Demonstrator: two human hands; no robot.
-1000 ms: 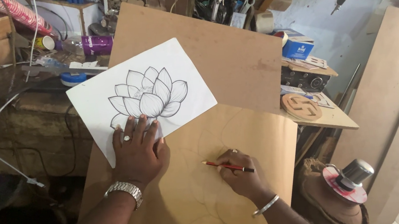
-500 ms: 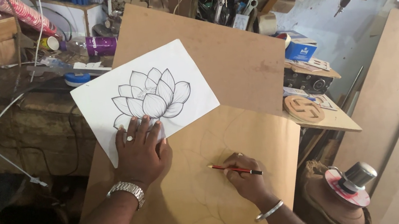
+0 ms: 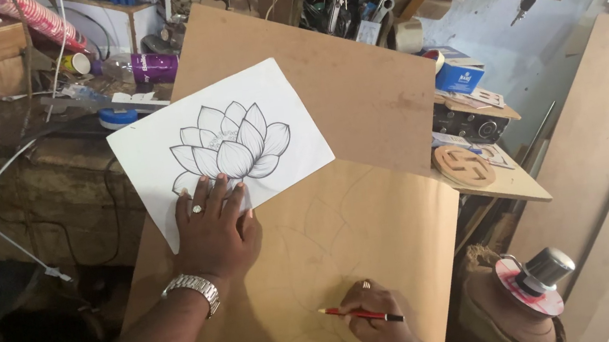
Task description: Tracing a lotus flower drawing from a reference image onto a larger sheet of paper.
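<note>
My left hand (image 3: 216, 229) lies flat, fingers spread, on the lower edge of a white sheet (image 3: 158, 148) with a black line drawing of a lotus flower. It wears a ring and a metal wristwatch. The sheet rests on a light brown board (image 3: 375, 224) that bears faint curved pencil lines. My right hand (image 3: 377, 318) grips a red pencil (image 3: 360, 315) near the board's lower edge, tip pointing left and touching the board. A second, darker board (image 3: 356, 84) leans behind the first.
A cluttered workbench (image 3: 19, 171) with a white cable, tape rolls and a purple cylinder lies at the left. To the right a small shelf (image 3: 508, 182) holds a round carved wooden disc. More boards (image 3: 603, 145) lean against the wall at right. A spool stand (image 3: 538, 281) sits below them.
My right hand with the red pencil has slid lower and a little rightward on the board. The left hand stays pressed on the lotus sheet.
</note>
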